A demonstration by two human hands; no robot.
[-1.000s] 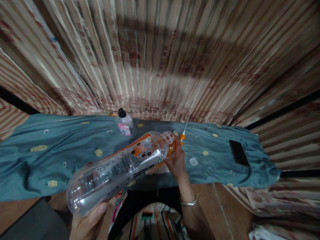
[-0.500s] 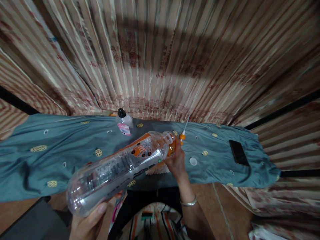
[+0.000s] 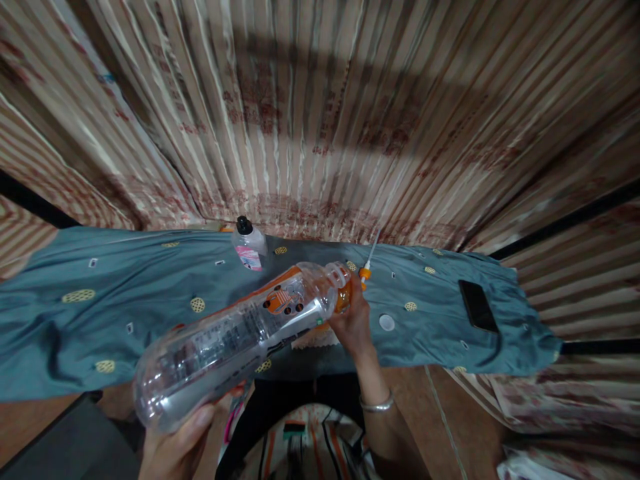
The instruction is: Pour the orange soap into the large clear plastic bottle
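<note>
My left hand (image 3: 180, 440) is closed around the base end of a large clear plastic bottle (image 3: 215, 360) with an orange and black printed label. The bottle lies tilted across the view, its uncapped mouth up at the right. My right hand (image 3: 354, 320) is closed on the neck of an orange see-through bottle (image 3: 343, 300), right beside that mouth. Most of the orange bottle is hidden behind the clear one, and whether the two mouths touch I cannot tell. A pump head (image 3: 365, 273) with an orange collar and a long tube lies beyond my right hand.
A pink-labelled bottle with a black cap (image 3: 249, 247) stands at the back of the cloth-covered table (image 3: 150, 280). A white round cap (image 3: 387, 323) lies right of my right hand. Farther right is a black phone (image 3: 477, 307). Striped curtains (image 3: 310, 133) hang behind.
</note>
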